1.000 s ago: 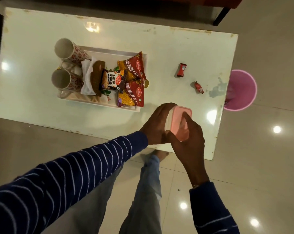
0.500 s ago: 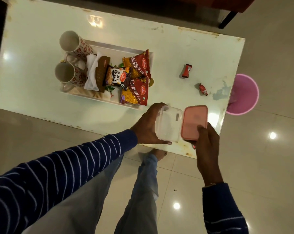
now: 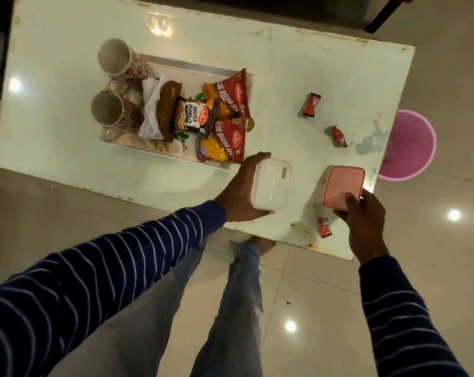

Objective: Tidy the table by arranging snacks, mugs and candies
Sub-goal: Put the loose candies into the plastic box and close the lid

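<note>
My left hand (image 3: pixel 239 191) grips a clear plastic box (image 3: pixel 271 185), open and empty, above the table's near edge. My right hand (image 3: pixel 362 216) holds the box's pink lid (image 3: pixel 343 186) by its near corner, apart from the box and to its right. Three red wrapped candies lie loose on the white table (image 3: pixel 298 66): one (image 3: pixel 311 105) far right of the tray, one (image 3: pixel 339 136) nearer the right edge, one (image 3: pixel 323 227) by the near edge under my right hand. A white tray (image 3: pixel 192 69) holds two patterned mugs (image 3: pixel 121 62) (image 3: pixel 113 112), a peanut packet (image 3: pixel 193 118) and bhujia packets (image 3: pixel 229 99).
A pink bin (image 3: pixel 412 144) stands on the tiled floor just past the table's right edge. A brown holder with white napkins (image 3: pixel 159 110) sits in the tray between mugs and packets. My legs show below the table's near edge.
The lid came off the clear box: my right hand pulled it away to the right while my left hand kept the box. A candy by the near edge became visible.
</note>
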